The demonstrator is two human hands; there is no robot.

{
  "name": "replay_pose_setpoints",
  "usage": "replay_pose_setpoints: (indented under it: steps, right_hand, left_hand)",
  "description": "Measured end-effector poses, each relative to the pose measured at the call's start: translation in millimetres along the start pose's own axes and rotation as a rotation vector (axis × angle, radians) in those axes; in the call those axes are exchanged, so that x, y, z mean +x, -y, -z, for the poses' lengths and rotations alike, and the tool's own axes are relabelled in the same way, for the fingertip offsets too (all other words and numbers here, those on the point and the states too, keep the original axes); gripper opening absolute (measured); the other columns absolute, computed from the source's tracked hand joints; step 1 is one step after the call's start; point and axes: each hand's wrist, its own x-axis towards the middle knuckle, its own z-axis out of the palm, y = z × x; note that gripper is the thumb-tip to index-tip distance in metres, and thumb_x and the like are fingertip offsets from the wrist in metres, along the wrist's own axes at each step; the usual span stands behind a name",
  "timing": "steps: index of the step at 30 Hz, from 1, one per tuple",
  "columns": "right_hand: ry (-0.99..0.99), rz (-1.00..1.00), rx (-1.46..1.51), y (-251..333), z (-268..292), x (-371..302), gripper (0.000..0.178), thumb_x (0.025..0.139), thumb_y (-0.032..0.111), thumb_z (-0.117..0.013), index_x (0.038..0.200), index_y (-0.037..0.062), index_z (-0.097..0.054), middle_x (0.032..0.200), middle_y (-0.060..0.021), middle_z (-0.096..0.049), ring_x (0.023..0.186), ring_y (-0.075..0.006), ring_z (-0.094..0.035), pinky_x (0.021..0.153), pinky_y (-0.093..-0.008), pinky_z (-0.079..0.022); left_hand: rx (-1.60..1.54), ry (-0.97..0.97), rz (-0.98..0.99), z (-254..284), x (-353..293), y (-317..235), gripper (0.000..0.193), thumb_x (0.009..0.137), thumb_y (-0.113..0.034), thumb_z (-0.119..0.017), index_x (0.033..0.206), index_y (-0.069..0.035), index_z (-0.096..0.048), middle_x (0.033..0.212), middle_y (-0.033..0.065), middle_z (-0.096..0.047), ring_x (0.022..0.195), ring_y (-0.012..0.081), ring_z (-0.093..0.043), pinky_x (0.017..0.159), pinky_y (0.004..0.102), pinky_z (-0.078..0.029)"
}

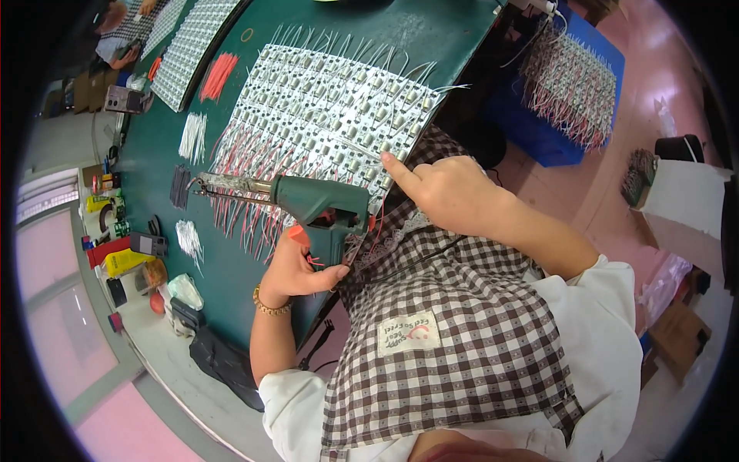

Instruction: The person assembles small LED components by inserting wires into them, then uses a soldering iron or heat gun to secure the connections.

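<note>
My left hand (291, 269), with a gold bracelet at the wrist, is wrapped round the handle of a green soldering gun (312, 199). Its metal tip points left, over the edge of a panel of circuit boards (308, 100). Rows of small silver cylindrical parts cover the panel, with red wires along its near left side and pale wires along its far edge. Over the panel's right part, the index finger of my right hand (454, 192) reaches forward, the others curled. A thin white wire (354, 145) runs from that fingertip across the boards; my thumb is hidden.
Bundles of red wires (219, 75), white wires (192, 138) and dark wires (179, 187) lie on the green table (231, 289). Another board panel (192, 50) lies farther left. A blue bin (550, 146) of wired boards stands right. A co-worker's hand (146, 8) shows at the far left.
</note>
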Motion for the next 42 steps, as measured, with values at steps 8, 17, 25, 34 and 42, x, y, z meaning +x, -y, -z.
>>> replay_pose_setpoints:
  steps: [8,17,25,34,42]
  right_hand:
    - [-0.008,0.137,-0.222,0,5,1,0.058,0.07,0.008,-0.056,0.126,-0.0062,-0.052,0.054,-0.0009,-0.048,0.043,-0.0118,-0.048,0.038,-0.0263,-0.04]
    - [0.058,0.153,-0.266,12,23,2,0.054,0.071,0.01,-0.056,0.123,-0.0039,-0.056,0.053,-0.0014,-0.05,0.043,-0.0119,-0.051,0.038,-0.0258,-0.039]
    - [0.079,-0.062,0.085,1,30,-12,0.054,0.074,0.007,-0.06,0.127,0.0012,-0.051,0.054,-0.0042,-0.054,0.046,-0.0198,-0.054,0.044,-0.0334,-0.043]
    - [0.084,-0.095,0.067,7,25,3,0.048,0.075,0.008,-0.06,0.122,0.0005,-0.055,0.057,-0.008,-0.058,0.047,-0.0228,-0.056,0.043,-0.0356,-0.042]
    - [0.021,-0.025,0.089,4,13,45,0.048,0.07,0.006,-0.059,0.116,-0.0072,-0.056,0.061,-0.0126,-0.06,0.052,-0.0278,-0.06,0.047,-0.0382,-0.045]
  left_hand:
    - [-0.071,-0.056,0.011,-5,1,-10,0.034,0.064,-0.015,-0.075,0.091,0.0,-0.062,0.082,0.0031,-0.064,0.075,0.0136,-0.058,0.073,0.0273,-0.047]
    - [-0.164,-0.142,-0.096,-9,-4,4,0.04,0.065,-0.02,-0.078,0.095,0.0,-0.06,0.086,0.0046,-0.064,0.08,0.0135,-0.058,0.073,0.0279,-0.046]
    - [-0.092,-0.053,-0.032,-1,-4,2,0.047,0.065,-0.021,-0.078,0.101,0.003,-0.059,0.095,0.007,-0.062,0.086,0.0152,-0.057,0.078,0.03,-0.046]
    - [-0.082,-0.032,-0.027,2,-5,6,0.054,0.065,-0.019,-0.078,0.108,0.003,-0.056,0.103,0.0084,-0.061,0.092,0.0151,-0.056,0.083,0.0296,-0.045]
    - [-0.072,-0.049,-0.074,-2,-3,8,0.058,0.064,-0.02,-0.079,0.111,0.003,-0.053,0.102,0.0073,-0.061,0.093,0.0152,-0.055,0.084,0.0297,-0.045]
